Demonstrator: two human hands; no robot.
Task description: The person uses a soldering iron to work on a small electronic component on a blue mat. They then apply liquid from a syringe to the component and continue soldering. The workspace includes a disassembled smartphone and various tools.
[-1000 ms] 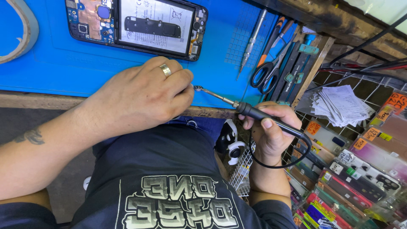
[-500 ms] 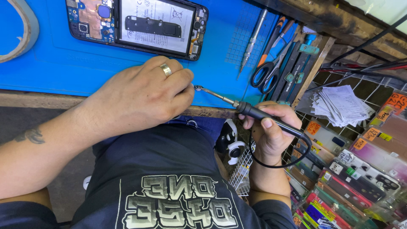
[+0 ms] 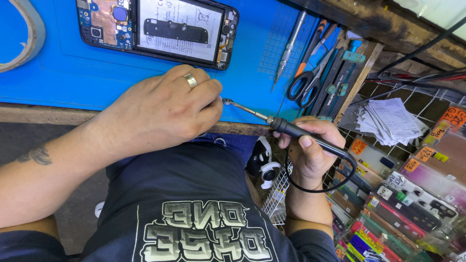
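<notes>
Right hand [image 3: 310, 155] grip closed around soldering iron [image 3: 296, 132], left hand [image 3: 162, 109] fist-curled at tip, orange-labelled packages [image 3: 412, 179] right

Blue work mat [image 3: 73, 73] over a wooden bench edge [image 3: 48, 114]. Lying on it: opened phone [image 3: 158, 29], tape roll [image 3: 24, 36], screwdriver [image 3: 289, 48], scissors [image 3: 308, 80], tweezers [image 3: 323, 36].

The left hand [image 3: 165, 109] lies knuckles-up, fingers curled tight together, a ring on one finger. The right hand [image 3: 308, 153] sits just beside it, wrist bent, grip closed with the thumb on top.
</notes>
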